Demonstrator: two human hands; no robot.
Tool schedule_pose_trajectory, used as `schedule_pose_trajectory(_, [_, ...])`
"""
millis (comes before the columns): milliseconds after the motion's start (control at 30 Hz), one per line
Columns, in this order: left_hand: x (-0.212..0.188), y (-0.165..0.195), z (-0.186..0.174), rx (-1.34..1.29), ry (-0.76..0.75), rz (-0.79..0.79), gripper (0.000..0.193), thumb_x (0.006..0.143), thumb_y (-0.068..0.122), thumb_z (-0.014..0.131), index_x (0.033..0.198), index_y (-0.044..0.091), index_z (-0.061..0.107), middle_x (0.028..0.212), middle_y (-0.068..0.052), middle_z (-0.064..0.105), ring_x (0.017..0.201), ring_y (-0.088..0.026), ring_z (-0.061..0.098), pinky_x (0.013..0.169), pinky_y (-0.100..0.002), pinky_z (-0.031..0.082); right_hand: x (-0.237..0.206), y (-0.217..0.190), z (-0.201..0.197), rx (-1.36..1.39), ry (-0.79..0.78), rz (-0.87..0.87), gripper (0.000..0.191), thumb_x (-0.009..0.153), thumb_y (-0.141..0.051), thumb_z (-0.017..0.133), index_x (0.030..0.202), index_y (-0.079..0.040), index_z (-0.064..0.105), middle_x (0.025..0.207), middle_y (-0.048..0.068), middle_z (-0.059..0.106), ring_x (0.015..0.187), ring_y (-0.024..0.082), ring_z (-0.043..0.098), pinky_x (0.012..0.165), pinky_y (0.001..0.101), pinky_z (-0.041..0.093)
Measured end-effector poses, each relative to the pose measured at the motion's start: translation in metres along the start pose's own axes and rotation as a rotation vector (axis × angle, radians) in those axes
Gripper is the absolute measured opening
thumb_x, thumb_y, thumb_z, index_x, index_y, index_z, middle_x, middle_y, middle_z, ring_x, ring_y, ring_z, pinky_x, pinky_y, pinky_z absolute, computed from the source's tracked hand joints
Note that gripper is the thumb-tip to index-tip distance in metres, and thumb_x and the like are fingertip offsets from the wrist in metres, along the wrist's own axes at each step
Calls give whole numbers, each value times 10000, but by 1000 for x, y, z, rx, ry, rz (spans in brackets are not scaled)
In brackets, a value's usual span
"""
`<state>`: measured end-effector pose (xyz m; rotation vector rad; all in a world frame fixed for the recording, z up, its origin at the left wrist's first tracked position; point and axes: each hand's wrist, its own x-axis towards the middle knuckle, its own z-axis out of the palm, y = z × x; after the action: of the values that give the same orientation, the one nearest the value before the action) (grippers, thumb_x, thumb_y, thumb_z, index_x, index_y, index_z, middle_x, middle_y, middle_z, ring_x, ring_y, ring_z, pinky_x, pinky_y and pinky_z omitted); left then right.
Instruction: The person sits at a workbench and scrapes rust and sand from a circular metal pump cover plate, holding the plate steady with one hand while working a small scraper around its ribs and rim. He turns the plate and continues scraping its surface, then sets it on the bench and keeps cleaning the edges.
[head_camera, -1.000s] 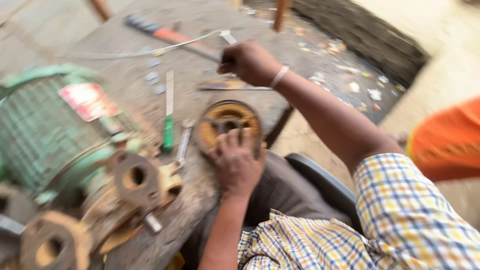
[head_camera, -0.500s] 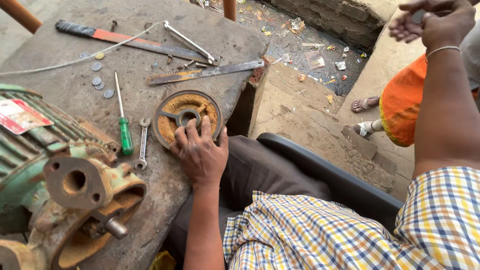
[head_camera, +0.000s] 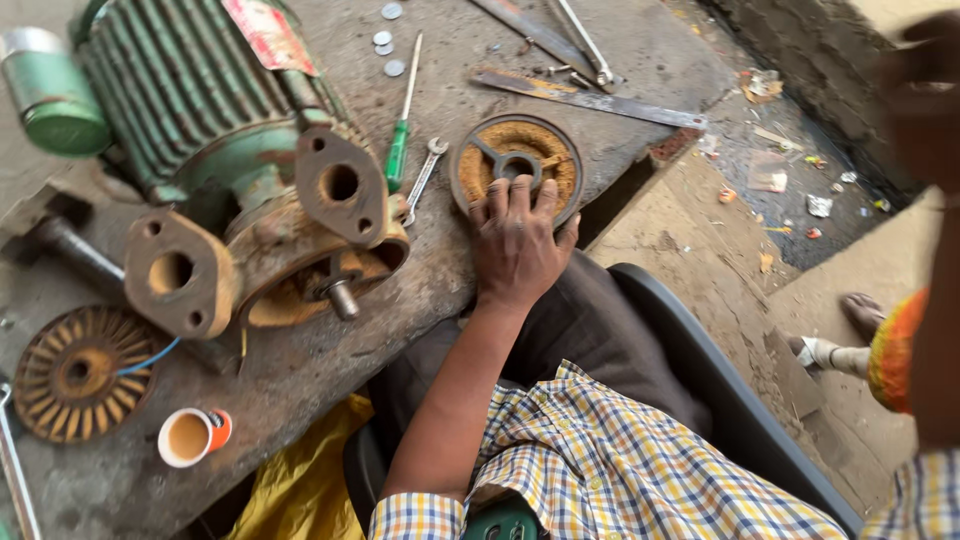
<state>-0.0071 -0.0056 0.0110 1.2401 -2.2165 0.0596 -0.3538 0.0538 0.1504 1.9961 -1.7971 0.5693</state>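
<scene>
Pump motor (head_camera: 230, 150) dismantled, rusty cover disc (head_camera: 516, 166) off at 3 o'clock under flat, open left hand (head_camera: 518, 245); reassembly pending; right hand (head_camera: 925, 90) blurred, grip indeterminable.

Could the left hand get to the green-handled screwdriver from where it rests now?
Probably yes. The left hand lies on the rusty round cover, and the green-handled screwdriver lies just beyond the small wrench on the bench, nothing standing between them.

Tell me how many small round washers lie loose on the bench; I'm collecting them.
3 washers: one at the top edge, one just below, one beside the screwdriver tip. The motor may hide others.
</scene>
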Motion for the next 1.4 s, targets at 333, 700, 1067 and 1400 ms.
schedule_pose_trajectory(333, [4,2,-6,13,59,-1,555,896,515,639,1257,96,685,1258,-135,624,1211,-315,540,1003,-520,419,150,-182,124,253,-403,-119,296,883,-190,806,1134,-72,704,991,197,737,935,389,698,801,476,545])
schedule_pose_trajectory(700, [7,4,-12,63,32,-5,542,907,522,630,1253,106,656,1219,-131,613,1205,-302,534,976,-504,421,174,-199,116,305,-503,-116,309,880,-163,816,1149,-49,717,1027,182,723,978,340,677,887,466,521])
schedule_pose_trajectory(1067, [21,15,0,139,-65,-85,511,848,550,632,1164,149,643,1088,-127,579,1117,-311,523,840,-510,454,52,-134,76,361,-115,11,323,1093,-307,716,1397,-200,740,978,178,692,871,361,669,750,459,522])
schedule_pose_trajectory(1400, [15,15,9,169,64,-40,498,897,542,621,1180,132,614,1102,-121,564,1115,-303,528,807,-470,458,6,-154,63,72,-487,162,321,1062,-349,568,1339,-308,725,881,146,703,708,318,646,565,472,475])
